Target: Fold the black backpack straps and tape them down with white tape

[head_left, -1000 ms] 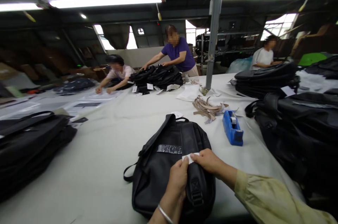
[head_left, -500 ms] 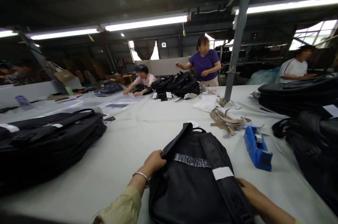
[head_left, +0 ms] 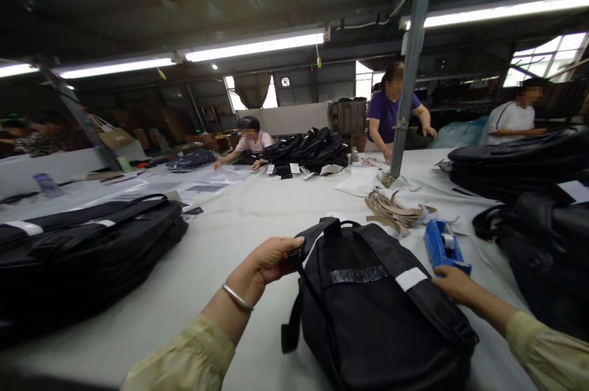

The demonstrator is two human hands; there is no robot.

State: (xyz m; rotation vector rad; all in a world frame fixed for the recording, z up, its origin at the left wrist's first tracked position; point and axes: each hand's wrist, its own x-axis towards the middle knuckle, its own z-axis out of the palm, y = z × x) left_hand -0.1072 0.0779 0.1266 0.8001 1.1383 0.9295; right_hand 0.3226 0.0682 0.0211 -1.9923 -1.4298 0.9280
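Observation:
A black backpack [head_left: 368, 311] lies on the white-covered table, its straps facing up. My left hand [head_left: 276, 259] is closed on the left shoulder strap and holds it raised off the bag. My right hand [head_left: 453, 283] rests at the bag's right edge beside the other strap, near the blue tape dispenser; its fingertips are partly hidden, so its grip is unclear. A white band [head_left: 411, 279] wraps the right strap, and a shiny dark strip [head_left: 359, 275] crosses the bag's back panel.
The blue tape dispenser [head_left: 445, 247] and tan strips [head_left: 398, 210] lie right of the bag. Stacked black bags stand left [head_left: 87, 256] and right [head_left: 519, 164]. A metal post [head_left: 411, 72] rises behind. Across the table are several people and a pile of bags [head_left: 308, 150].
My left hand has lifted the left strap up and away from the bag. The bag has shifted right, and my right hand has moved up. A person in purple has moved right, behind the post.

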